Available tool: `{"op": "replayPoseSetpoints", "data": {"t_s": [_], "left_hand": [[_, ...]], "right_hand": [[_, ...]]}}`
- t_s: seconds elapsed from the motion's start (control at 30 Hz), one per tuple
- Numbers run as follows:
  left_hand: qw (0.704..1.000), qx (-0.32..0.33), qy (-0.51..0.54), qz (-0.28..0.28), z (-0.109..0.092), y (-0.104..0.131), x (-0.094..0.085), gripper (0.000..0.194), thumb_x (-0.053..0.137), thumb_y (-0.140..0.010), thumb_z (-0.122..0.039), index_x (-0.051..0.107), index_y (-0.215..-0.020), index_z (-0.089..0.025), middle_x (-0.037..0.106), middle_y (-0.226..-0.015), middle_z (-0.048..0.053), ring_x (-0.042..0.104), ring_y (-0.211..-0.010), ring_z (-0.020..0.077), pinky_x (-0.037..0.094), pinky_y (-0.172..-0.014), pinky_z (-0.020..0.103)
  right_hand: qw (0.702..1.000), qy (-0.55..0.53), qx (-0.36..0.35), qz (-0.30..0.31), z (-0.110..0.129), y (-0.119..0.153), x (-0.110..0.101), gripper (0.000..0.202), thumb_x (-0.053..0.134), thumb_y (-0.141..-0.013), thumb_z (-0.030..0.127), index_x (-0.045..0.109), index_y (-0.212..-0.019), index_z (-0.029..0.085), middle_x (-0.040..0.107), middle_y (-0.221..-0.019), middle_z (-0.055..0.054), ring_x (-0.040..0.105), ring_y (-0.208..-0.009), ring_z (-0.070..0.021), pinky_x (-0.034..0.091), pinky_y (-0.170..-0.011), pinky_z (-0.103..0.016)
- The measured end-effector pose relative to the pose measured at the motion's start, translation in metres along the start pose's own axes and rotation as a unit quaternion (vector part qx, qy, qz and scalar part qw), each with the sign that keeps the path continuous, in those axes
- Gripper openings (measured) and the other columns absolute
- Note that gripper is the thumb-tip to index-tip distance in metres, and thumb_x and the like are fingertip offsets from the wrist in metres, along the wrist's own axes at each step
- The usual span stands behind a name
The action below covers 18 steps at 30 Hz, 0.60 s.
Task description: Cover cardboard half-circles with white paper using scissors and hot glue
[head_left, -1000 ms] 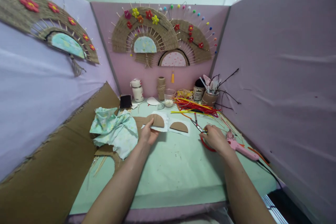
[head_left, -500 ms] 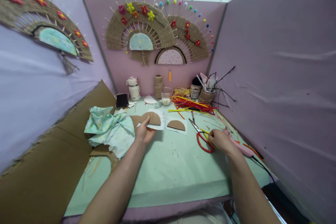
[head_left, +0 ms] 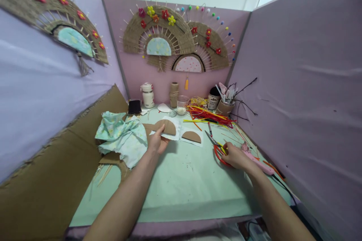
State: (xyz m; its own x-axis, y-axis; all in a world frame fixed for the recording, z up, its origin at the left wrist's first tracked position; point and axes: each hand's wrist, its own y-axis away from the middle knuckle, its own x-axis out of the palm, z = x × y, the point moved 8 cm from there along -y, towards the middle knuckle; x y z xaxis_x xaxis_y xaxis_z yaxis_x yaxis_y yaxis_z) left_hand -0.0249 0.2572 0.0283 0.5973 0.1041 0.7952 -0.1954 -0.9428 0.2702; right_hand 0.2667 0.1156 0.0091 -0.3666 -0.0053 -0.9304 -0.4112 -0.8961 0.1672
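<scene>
My left hand (head_left: 157, 141) holds a half-round piece of cardboard (head_left: 166, 127) with white cloth (head_left: 173, 134) under it, thumb on top. To its right a smaller half-round cardboard piece (head_left: 191, 136) lies on another white cloth square. My right hand (head_left: 232, 155) is closed at the handles of the red scissors (head_left: 219, 154), whose blades point up and left on the table; a yellow strip shows beside its fingertips. Left of my left hand lies crumpled green floral cloth (head_left: 124, 135).
A pink glue gun (head_left: 261, 163) with a black cord lies right of my right hand. Red and yellow strips (head_left: 209, 116), a clear cup (head_left: 181, 105), twine (head_left: 174, 94) and a white bottle (head_left: 148, 95) stand or lie at the back. Cardboard (head_left: 70, 150) leans at the left.
My right hand has closed in on the scissor handles, which it now partly covers. My left hand keeps its hold on the cardboard. The camera view has shifted slightly.
</scene>
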Motion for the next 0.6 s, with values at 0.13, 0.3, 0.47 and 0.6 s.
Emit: {"op": "replayPoseSetpoints", "data": {"t_s": [0.13, 0.3, 0.47, 0.6], "left_hand": [[1.000, 0.011, 0.005, 0.001, -0.003, 0.000, 0.000, 0.019, 0.062, -0.082, -0.006, 0.066, -0.096, -0.017, 0.074, -0.081, 0.003, 0.071, -0.072, 0.0158, 0.060, -0.073, 0.031], [0.999, 0.050, 0.020, -0.009, -0.009, 0.005, 0.002, 0.022, 0.067, -0.079, -0.009, 0.065, -0.100, -0.018, 0.074, -0.084, 0.002, 0.071, -0.074, 0.0152, 0.059, -0.075, 0.032], [0.992, 0.114, 0.041, -0.035, -0.022, 0.015, 0.000, 0.027, 0.067, -0.081, -0.012, 0.065, -0.106, -0.021, 0.074, -0.091, 0.001, 0.071, -0.081, 0.0145, 0.057, -0.081, 0.032], [0.986, 0.145, 0.037, -0.067, -0.033, 0.019, -0.005, 0.025, 0.065, -0.084, -0.016, 0.065, -0.108, -0.021, 0.074, -0.091, 0.002, 0.070, -0.082, 0.0146, 0.057, -0.079, 0.030]], "right_hand": [[0.992, -0.119, -0.016, 0.030, -0.004, 0.013, 0.000, 0.029, 0.060, -0.076, 0.031, 0.060, -0.100, 0.015, 0.063, -0.070, -0.001, 0.056, -0.060, -0.0150, 0.036, -0.053, -0.024], [0.906, -0.410, -0.091, 0.059, 0.035, 0.037, -0.009, 0.036, 0.069, -0.065, 0.039, 0.060, -0.094, 0.019, 0.055, -0.064, 0.003, 0.047, -0.055, -0.0128, 0.035, -0.051, -0.025], [0.763, -0.626, -0.156, 0.043, 0.116, 0.031, -0.010, 0.036, 0.076, -0.064, 0.039, 0.056, -0.089, 0.022, 0.052, -0.069, 0.003, 0.041, -0.052, -0.0096, 0.031, -0.047, -0.024], [0.718, -0.678, -0.131, 0.086, 0.172, 0.009, 0.018, 0.038, 0.076, -0.066, 0.046, 0.053, -0.084, 0.023, 0.040, -0.059, 0.008, 0.037, -0.049, -0.0085, 0.030, -0.046, -0.023]]}}
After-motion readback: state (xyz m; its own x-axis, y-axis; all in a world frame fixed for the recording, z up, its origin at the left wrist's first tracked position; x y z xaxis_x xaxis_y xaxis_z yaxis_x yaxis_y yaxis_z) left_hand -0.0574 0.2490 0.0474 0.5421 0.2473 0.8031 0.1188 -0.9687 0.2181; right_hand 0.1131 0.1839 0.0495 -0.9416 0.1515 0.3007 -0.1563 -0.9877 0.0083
